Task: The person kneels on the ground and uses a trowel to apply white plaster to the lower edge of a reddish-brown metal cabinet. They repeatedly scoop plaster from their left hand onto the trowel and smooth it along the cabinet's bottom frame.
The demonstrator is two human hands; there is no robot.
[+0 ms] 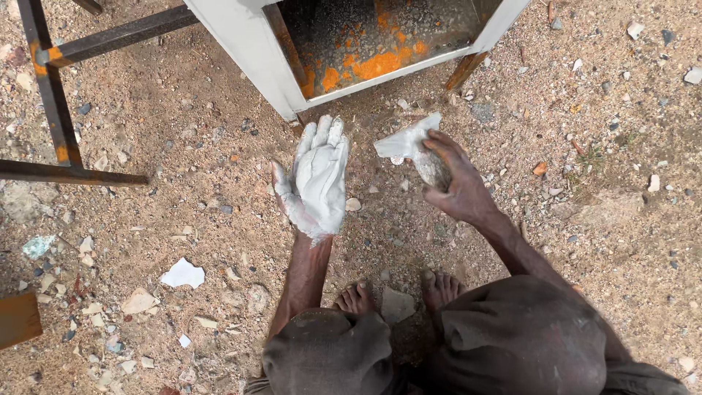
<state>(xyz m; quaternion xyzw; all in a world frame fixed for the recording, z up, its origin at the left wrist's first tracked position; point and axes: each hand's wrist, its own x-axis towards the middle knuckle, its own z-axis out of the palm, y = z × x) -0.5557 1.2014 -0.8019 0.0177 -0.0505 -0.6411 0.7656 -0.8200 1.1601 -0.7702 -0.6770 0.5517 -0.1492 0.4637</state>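
My left hand is held out flat, palm up, fingers together, and thickly coated in pale grey-white paste. My right hand grips a small flat scraper whose blade is smeared with the same paste and points left toward the other hand. Both hands hover above sandy ground, just in front of a white-painted metal frame. My knees and bare feet show at the bottom of the head view.
Inside the white frame is a panel with orange patches. A rusty dark metal frame stands at the left. Stones, white scraps and a brown block lie scattered on the gravelly sand.
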